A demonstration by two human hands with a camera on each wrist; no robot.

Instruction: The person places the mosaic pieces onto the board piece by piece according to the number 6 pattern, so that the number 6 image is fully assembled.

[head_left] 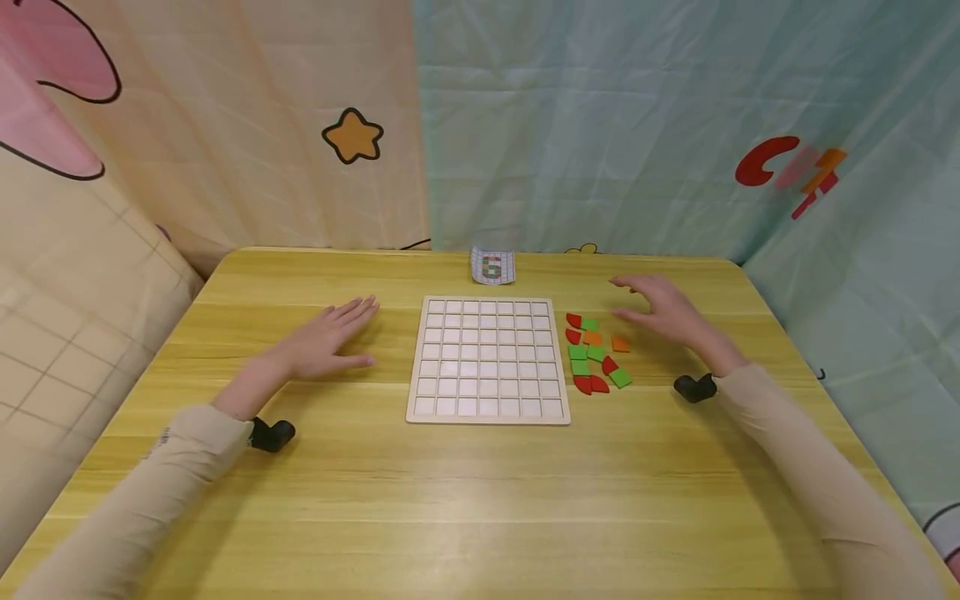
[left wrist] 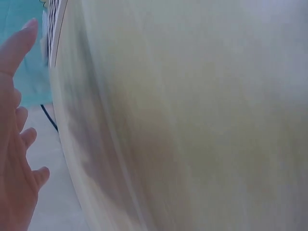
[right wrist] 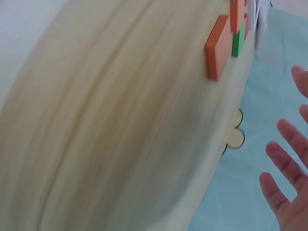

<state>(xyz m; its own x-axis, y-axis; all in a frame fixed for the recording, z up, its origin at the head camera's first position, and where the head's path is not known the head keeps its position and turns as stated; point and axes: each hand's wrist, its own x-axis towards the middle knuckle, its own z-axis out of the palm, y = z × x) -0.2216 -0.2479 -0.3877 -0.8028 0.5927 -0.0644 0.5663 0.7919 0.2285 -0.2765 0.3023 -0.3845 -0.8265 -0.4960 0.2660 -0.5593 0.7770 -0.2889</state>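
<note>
A pale square board (head_left: 487,423) with a grid of shallow cells lies flat on the table, its cells bare. To its right is a loose group of small flat tiles: green squares (head_left: 580,367), orange squares (head_left: 620,343) and red rounded pieces (head_left: 582,384). My left hand (head_left: 327,340) hovers left of the board, fingers extended and thumb apart, holding nothing. Beyond the tiles on the right, my right hand (head_left: 660,312) is raised with relaxed fingers, also with nothing in it. An orange tile (right wrist: 219,48) appears near the right hand in the right wrist view.
A small printed card (head_left: 492,267) with a coloured grid pattern lies behind the board, its edges curling up. Patterned curtains (head_left: 570,125) hang along the back and sides of the wooden table (head_left: 480,508). Black wrist devices (head_left: 272,435) are strapped to both sleeves.
</note>
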